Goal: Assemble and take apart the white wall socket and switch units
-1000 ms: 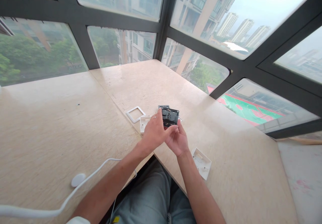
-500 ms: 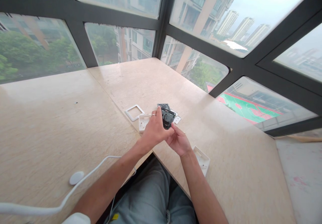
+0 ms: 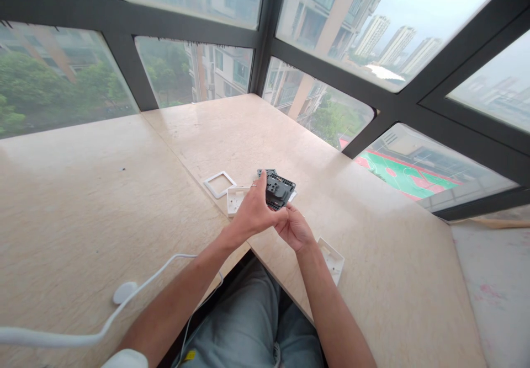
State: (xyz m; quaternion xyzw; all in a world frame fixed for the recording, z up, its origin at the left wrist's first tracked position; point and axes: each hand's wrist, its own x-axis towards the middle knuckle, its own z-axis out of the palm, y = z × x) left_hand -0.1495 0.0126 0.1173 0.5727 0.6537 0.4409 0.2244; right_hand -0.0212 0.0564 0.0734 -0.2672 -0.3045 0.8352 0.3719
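Observation:
Over the counter I hold a black wall socket module (image 3: 280,190), square, with a raised block and small slots along its edges. My left hand (image 3: 255,208) is closed on its left side, thumb low and fingers behind. From below, my right hand (image 3: 295,228) pinches the near edge of the same piece. Another dark module (image 3: 265,171) shows just behind the fingers; whether it touches the held one I cannot tell. Left of them lie a white square frame (image 3: 219,184) and a white mounting box (image 3: 235,200), partly covered by my left hand.
A second white mounting box (image 3: 332,260) rests by my right forearm. At left, a white cable (image 3: 136,296) runs over the counter (image 3: 83,208) beside a round white piece (image 3: 125,292). Dark window frames (image 3: 265,42) bound the far sides. The counter's near edge is by my lap.
The held module has turned and tilted in my hands, so more of its face shows and it reaches further right. Both hands stay on it. The view has shifted slightly.

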